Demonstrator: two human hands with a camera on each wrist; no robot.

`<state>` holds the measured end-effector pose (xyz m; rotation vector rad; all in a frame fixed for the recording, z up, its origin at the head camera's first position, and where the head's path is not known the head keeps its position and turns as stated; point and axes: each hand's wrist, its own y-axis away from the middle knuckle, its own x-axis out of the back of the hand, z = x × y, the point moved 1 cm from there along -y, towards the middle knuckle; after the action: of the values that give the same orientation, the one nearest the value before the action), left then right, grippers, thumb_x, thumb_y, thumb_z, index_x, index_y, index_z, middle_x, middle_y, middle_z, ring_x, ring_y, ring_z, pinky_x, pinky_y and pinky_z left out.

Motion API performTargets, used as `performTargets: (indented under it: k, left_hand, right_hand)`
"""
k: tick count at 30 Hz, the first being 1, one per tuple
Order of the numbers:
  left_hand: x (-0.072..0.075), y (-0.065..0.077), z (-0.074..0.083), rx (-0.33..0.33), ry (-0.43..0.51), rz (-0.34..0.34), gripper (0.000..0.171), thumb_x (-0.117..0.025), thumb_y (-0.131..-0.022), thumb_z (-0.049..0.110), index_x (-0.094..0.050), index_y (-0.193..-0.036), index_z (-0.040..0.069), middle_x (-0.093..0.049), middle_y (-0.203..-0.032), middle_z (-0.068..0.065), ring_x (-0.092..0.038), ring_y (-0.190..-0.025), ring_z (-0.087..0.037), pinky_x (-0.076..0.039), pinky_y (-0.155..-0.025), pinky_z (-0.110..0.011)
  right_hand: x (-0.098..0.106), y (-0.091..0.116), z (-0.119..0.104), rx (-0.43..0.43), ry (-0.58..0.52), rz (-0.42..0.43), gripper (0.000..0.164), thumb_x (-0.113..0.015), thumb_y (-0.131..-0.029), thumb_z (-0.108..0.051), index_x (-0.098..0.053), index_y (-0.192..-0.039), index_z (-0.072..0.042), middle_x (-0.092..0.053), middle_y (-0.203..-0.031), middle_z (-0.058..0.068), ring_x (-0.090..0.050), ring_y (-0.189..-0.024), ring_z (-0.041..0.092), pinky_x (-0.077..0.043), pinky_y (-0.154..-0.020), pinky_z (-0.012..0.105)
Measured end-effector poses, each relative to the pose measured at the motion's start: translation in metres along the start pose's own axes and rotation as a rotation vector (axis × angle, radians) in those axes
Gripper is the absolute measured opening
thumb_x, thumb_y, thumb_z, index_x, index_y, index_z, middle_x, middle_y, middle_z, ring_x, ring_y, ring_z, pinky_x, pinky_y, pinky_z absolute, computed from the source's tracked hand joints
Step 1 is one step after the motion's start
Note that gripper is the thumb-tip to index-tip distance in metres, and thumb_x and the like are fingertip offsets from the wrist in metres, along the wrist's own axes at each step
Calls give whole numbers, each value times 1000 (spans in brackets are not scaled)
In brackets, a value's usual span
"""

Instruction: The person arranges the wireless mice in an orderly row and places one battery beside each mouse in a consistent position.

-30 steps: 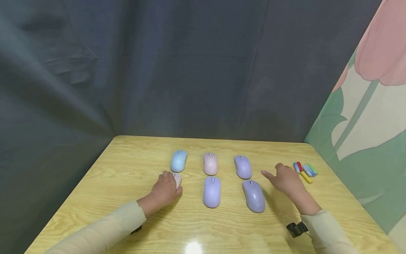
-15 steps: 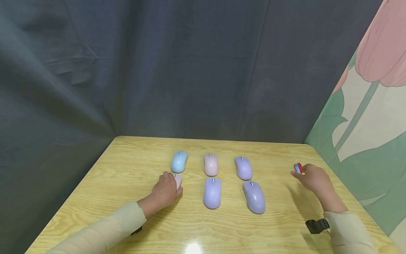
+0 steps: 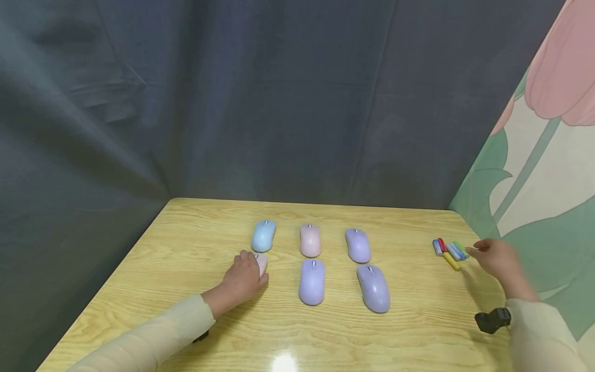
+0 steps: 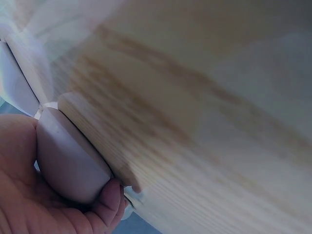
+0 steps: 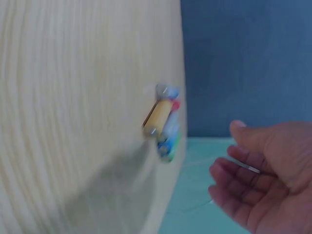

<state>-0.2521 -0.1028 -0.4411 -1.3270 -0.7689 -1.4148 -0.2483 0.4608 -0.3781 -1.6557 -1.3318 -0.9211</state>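
My left hand (image 3: 243, 276) grips a pale pink computer mouse (image 3: 261, 262) at the left of the group, largely covered by the hand in the head view. In the left wrist view, thumb and fingers hold the sides of that mouse (image 4: 70, 156), which is on the wooden table. My right hand (image 3: 501, 261) is above the table's right side, just right of several small coloured batteries (image 3: 451, 261). With fingers loosely bent and nothing in them, the right hand (image 5: 273, 175) is apart from the batteries (image 5: 160, 117) in the right wrist view.
A blue mouse (image 3: 263, 236), a pink mouse (image 3: 310, 241) and a purple mouse (image 3: 358, 246) form the back row. Nearer stand a lilac mouse (image 3: 312, 282) and a greyish purple mouse (image 3: 374, 288). A dark curtain (image 3: 297, 103) hangs behind; a flowered wall (image 3: 548, 206) borders the right.
The right hand has moved rightward from beside the greyish purple mouse, across the batteries, to their right side. The left hand has stayed on its mouse.
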Motion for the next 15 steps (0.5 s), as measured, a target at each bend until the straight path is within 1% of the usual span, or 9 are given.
performTargets:
  k: [6,11,15]
  left_hand:
    - [-1,-1,0,7,-1,-12,52,-65,-89,28,-47,-99,-21,-42,-84,-19,-48,-74,-27,-51,-54,-36]
    - [1,-1,0,15,-4,-25,53,-64,-89,28,-47,-100,-21,-42,-85,-19,-48,-75,-28,-51,-56,-37]
    - [1,0,0,19,-3,-30,53,-64,-90,29,-47,-101,-21,-42,-85,-19,-48,-75,-28,-51,-55,-36]
  right_hand:
    - [-4,-2,22,-39,-72,-17,48,-52,-100,-27,-55,-109,21,-57,-101,38,-56,-86,49,-49,-65,48]
    - [-13,-6,36,-49,-112,-16,46,-53,-100,-24,-55,-111,20,-60,-99,36,-57,-89,49,-48,-63,41]
    - [-18,-11,40,-69,-134,-13,45,-53,-100,-24,-55,-112,20,-61,-99,34,-59,-87,44,-47,-61,35]
